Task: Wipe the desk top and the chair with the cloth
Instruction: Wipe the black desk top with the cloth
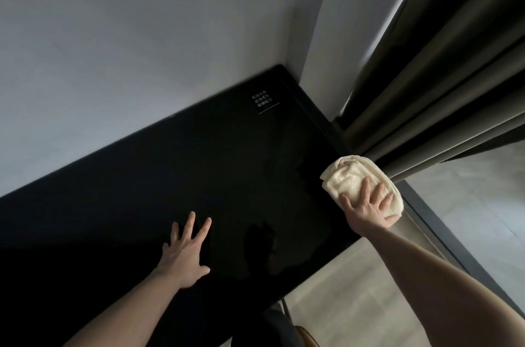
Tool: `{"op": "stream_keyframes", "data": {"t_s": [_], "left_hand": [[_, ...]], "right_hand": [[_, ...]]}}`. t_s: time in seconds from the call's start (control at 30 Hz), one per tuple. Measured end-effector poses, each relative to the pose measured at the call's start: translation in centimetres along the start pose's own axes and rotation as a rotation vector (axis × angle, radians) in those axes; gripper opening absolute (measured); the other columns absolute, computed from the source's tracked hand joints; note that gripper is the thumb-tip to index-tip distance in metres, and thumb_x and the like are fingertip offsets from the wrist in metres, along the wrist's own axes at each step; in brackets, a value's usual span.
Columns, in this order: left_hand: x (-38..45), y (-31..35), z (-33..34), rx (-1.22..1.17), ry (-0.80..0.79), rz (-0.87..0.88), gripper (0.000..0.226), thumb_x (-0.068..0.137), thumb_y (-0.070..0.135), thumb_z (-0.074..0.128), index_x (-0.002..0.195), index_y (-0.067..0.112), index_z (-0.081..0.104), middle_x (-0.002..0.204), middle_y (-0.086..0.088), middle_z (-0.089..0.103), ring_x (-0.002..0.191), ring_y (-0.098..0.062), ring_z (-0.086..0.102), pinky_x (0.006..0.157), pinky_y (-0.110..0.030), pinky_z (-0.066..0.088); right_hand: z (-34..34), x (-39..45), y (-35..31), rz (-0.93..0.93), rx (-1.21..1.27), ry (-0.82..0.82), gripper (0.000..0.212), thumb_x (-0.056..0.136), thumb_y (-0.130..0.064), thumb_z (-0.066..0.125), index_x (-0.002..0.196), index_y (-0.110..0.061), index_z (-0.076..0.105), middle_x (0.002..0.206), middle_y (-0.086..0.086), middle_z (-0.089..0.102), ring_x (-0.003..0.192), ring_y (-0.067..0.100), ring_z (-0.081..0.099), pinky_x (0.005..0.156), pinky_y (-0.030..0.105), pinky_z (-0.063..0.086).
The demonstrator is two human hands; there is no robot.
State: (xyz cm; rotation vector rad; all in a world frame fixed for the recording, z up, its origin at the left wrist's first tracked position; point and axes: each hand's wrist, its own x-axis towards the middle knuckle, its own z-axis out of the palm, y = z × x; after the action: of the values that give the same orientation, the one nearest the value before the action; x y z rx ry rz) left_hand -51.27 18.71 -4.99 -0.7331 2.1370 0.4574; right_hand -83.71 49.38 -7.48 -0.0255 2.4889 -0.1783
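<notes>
The glossy black desk top [216, 164] runs from the lower left to a wall corner at upper right. A cream folded cloth [348, 176] lies at the desk's right edge. My right hand [368, 209] presses flat on the cloth with its fingers spread. My left hand [186, 250] rests flat on the bare desk near the front, fingers apart, holding nothing. Part of a dark chair [279, 328] with a tan piece shows below the desk's front edge at the bottom.
A small sign with white characters [262, 101] sits near the desk's far corner. Dark curtains [426, 96] hang just right of the desk, close to the cloth. A pale wall backs the desk. Light floor [355, 290] lies at lower right.
</notes>
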Motion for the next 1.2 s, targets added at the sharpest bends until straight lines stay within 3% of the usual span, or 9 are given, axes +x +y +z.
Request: {"op": "stream_keyframes", "data": {"t_s": [0.13, 0.27, 0.4, 0.5, 0.63, 0.9, 1.07, 1.2], "left_hand": [[0.1, 0.2, -0.1, 0.011, 0.025, -0.001, 0.123, 0.089, 0.042, 0.078, 0.159, 0.047, -0.023, 0.162, 0.002, -0.044, 0.158, -0.043, -0.012, 0.121, -0.06, 0.035], [-0.1, -0.2, -0.4, 0.01, 0.02, 0.006, 0.12, 0.089, 0.037, 0.079, 0.16, 0.047, -0.018, 0.165, 0.005, -0.039, 0.159, -0.04, -0.011, 0.122, -0.06, 0.033], [-0.8, -0.8, -1.0, -0.009, 0.004, -0.037, 0.114, 0.091, 0.04, 0.077, 0.163, 0.043, -0.011, 0.168, 0.004, -0.032, 0.159, -0.04, -0.009, 0.123, -0.06, 0.031], [-1.1, -2.0, -1.4, -0.049, 0.009, -0.075, 0.115, 0.091, 0.043, 0.076, 0.163, 0.043, -0.013, 0.169, 0.003, -0.032, 0.159, -0.041, -0.008, 0.122, -0.058, 0.035], [-0.3, -3.6, -2.7, -0.098, 0.025, -0.135, 0.12, 0.089, 0.043, 0.078, 0.162, 0.041, -0.018, 0.167, 0.002, -0.036, 0.159, -0.042, -0.007, 0.121, -0.058, 0.035], [3.9, -5.9, -7.2, -0.219, 0.083, -0.211, 0.13, 0.083, 0.042, 0.085, 0.161, 0.045, -0.019, 0.168, 0.003, -0.034, 0.158, -0.045, -0.008, 0.119, -0.062, 0.037], [5.2, -5.5, -7.8, -0.281, 0.165, -0.209, 0.135, 0.083, 0.029, 0.088, 0.159, 0.047, -0.022, 0.167, 0.007, -0.036, 0.155, -0.05, -0.012, 0.093, -0.036, 0.058], [5.8, -5.9, -7.1, -0.312, 0.175, -0.225, 0.139, 0.081, 0.026, 0.09, 0.156, 0.052, -0.024, 0.164, 0.012, -0.04, 0.155, -0.051, -0.015, 0.089, -0.038, 0.061]], "right_hand": [[-1.0, 2.1, -1.5, 0.047, 0.047, 0.038, 0.094, 0.09, -0.086, 0.026, 0.162, -0.043, -0.014, 0.174, -0.003, -0.013, 0.16, 0.036, -0.013, 0.119, 0.079, 0.0], [-1.7, 2.8, -3.7, -0.112, -0.029, 0.001, 0.085, 0.093, -0.084, 0.025, 0.159, -0.049, -0.015, 0.172, -0.01, -0.014, 0.16, 0.041, -0.006, 0.118, 0.078, 0.001], [0.3, 0.8, -9.8, -0.273, -0.133, -0.038, 0.079, 0.096, -0.083, 0.022, 0.158, -0.056, -0.02, 0.175, -0.008, -0.023, 0.159, 0.04, -0.024, 0.121, 0.076, -0.007], [3.9, -3.0, -14.1, -0.498, -0.2, -0.126, 0.081, 0.097, -0.08, 0.027, 0.158, -0.057, -0.021, 0.174, -0.007, -0.027, 0.157, 0.04, -0.031, 0.119, 0.075, -0.015], [7.4, -7.0, -16.0, -0.683, -0.288, -0.216, 0.084, 0.099, -0.078, 0.032, 0.158, -0.056, -0.023, 0.171, -0.008, -0.035, 0.151, 0.038, -0.043, 0.116, 0.074, -0.024], [4.6, -1.3, -19.5, -0.676, -0.289, -0.156, 0.089, 0.095, -0.082, 0.035, 0.158, -0.057, -0.023, 0.171, -0.011, -0.034, 0.153, 0.033, -0.041, 0.119, 0.072, -0.023], [1.6, 5.4, -25.6, -0.55, -0.195, -0.071, 0.083, 0.098, -0.078, 0.033, 0.162, -0.054, -0.015, 0.174, -0.006, -0.028, 0.157, 0.038, -0.033, 0.117, 0.073, -0.024], [-0.1, 10.1, -30.2, -0.475, -0.174, -0.059, 0.087, 0.097, -0.081, 0.031, 0.16, -0.053, -0.021, 0.173, -0.005, -0.032, 0.156, 0.042, -0.032, 0.116, 0.077, -0.019]]}}
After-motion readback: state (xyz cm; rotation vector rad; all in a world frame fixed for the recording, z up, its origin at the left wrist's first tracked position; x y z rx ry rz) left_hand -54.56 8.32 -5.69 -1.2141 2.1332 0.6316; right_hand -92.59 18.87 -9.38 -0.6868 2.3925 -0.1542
